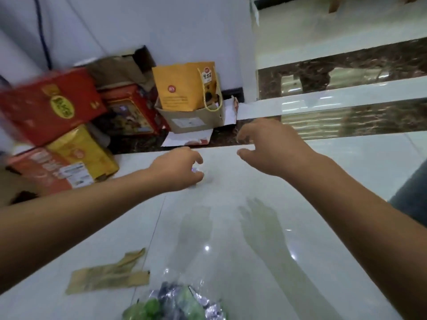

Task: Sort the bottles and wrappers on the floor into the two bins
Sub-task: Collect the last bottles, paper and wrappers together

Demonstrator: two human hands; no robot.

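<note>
My left hand (178,168) reaches forward over the white floor tile, its fingers curled around a small pale, shiny wrapper (196,175) that shows at the fingertips. My right hand (270,146) hovers further right with fingers spread and nothing in it. A flat tan paper wrapper (108,273) lies on the floor near the bottom left. A crumpled clear and silver wrapper pile with green pieces (175,303) lies at the bottom edge. No bottle or bin is in view.
Red and yellow cartons (53,107) are stacked at the left by the white wall. An orange paper bag (182,88) stands in a small cardboard box (191,118). A dark marble strip (346,75) crosses the floor at right.
</note>
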